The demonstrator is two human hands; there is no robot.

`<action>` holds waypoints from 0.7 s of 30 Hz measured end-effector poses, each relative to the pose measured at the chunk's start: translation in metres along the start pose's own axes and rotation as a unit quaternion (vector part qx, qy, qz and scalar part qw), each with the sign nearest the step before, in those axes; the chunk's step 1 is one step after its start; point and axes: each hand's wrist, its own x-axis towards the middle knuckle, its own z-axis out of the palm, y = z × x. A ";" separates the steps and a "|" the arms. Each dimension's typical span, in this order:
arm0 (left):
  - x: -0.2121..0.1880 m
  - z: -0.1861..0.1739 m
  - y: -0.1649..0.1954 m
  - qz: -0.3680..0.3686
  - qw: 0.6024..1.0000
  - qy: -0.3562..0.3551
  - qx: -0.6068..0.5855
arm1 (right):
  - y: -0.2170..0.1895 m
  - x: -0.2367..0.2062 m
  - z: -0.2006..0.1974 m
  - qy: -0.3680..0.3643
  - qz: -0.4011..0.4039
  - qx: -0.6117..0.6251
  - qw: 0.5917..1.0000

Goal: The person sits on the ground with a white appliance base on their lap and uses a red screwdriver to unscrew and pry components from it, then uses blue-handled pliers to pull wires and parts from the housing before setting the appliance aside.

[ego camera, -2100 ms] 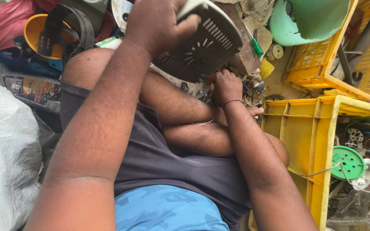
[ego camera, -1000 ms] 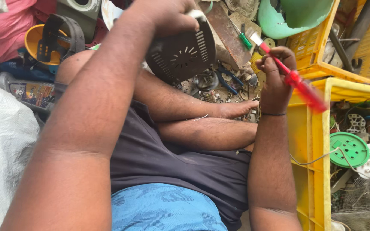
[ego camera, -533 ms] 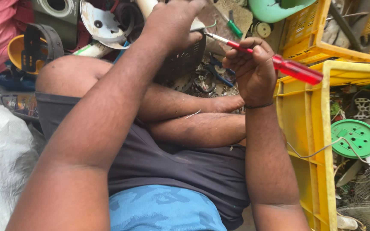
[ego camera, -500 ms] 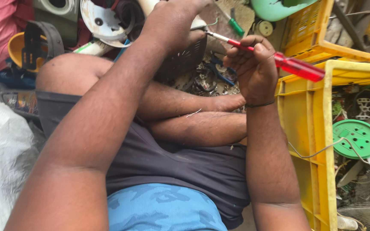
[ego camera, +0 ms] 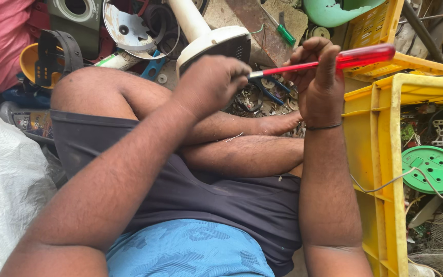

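The fingers of the right hand (ego camera: 320,82) are curled tight round a red-handled screwdriver (ego camera: 329,62), its clear red handle jutting to the upper right of the frame and its shaft running left toward the other fist. The left hand (ego camera: 211,84) is closed over the edge of a white fan motor housing (ego camera: 212,42) at upper centre, steadying it where the screwdriver tip meets it; the tip itself is hidden behind the knuckles. Judging from this, the fastener is being worked and the housing is not yet opened; whether any screw is already out cannot be told. Counted: one red screwdriver in hand, one green-handled screwdriver (ego camera: 284,34) lying beyond it, one white housing on its pole. Further out, two yellow plastic crates (ego camera: 380,154) stand at the right, one green perforated disc (ego camera: 431,168) inside the nearer, and one round metal plate (ego camera: 128,30) at upper left
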 end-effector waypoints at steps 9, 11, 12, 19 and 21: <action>-0.040 0.021 0.001 -0.072 0.993 -0.089 0.013 | -0.001 -0.002 0.003 0.075 0.042 0.205 0.975; -0.051 0.022 0.001 -0.040 0.990 -0.116 0.062 | -0.002 0.000 -0.003 0.115 0.016 0.215 0.970; -0.056 0.021 0.000 -0.066 0.986 -0.137 0.062 | -0.007 0.001 -0.005 0.139 -0.003 0.210 0.968; -0.049 0.015 0.014 -0.033 0.991 -0.071 -0.106 | -0.004 -0.009 0.037 0.074 0.095 0.164 0.979; -0.040 0.017 0.026 -0.046 0.987 -0.089 -0.127 | 0.003 -0.013 0.054 0.044 0.078 0.135 0.987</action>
